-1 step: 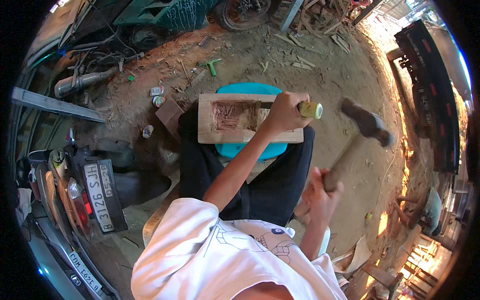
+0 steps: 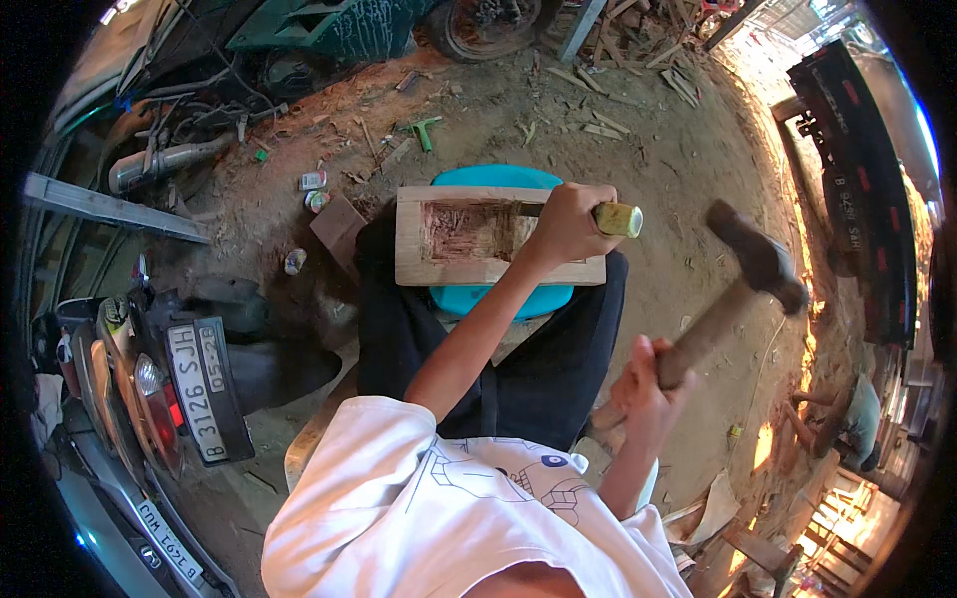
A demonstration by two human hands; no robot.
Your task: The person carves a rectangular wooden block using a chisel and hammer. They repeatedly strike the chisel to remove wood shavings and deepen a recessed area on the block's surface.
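A wooden block (image 2: 409,239) with a rough rectangular hollow lies across a turquoise stool (image 2: 498,177) between my knees. My left hand (image 2: 570,227) is wrapped round a chisel (image 2: 620,220); its pale yellow handle end points right. The chisel's dark blade reaches left into the hollow, where its tip is hard to make out. Out to the right, my right hand (image 2: 650,387) grips the wooden handle of a hammer (image 2: 758,254). The hammer's dark metal head is raised, apart from the chisel and slightly blurred.
A parked motorcycle (image 2: 164,389) stands close on the left, a car (image 2: 120,508) behind it. Wood scraps (image 2: 608,125), a green T-shaped tool (image 2: 424,133) and cans (image 2: 313,180) litter the dirt floor. A person (image 2: 847,424) crouches far right, below a truck's dark rear (image 2: 857,189).
The hammer has swung a little to the right, away from the chisel, and my right hand has shifted slightly with it. My left hand, the chisel and the block look unmoved.
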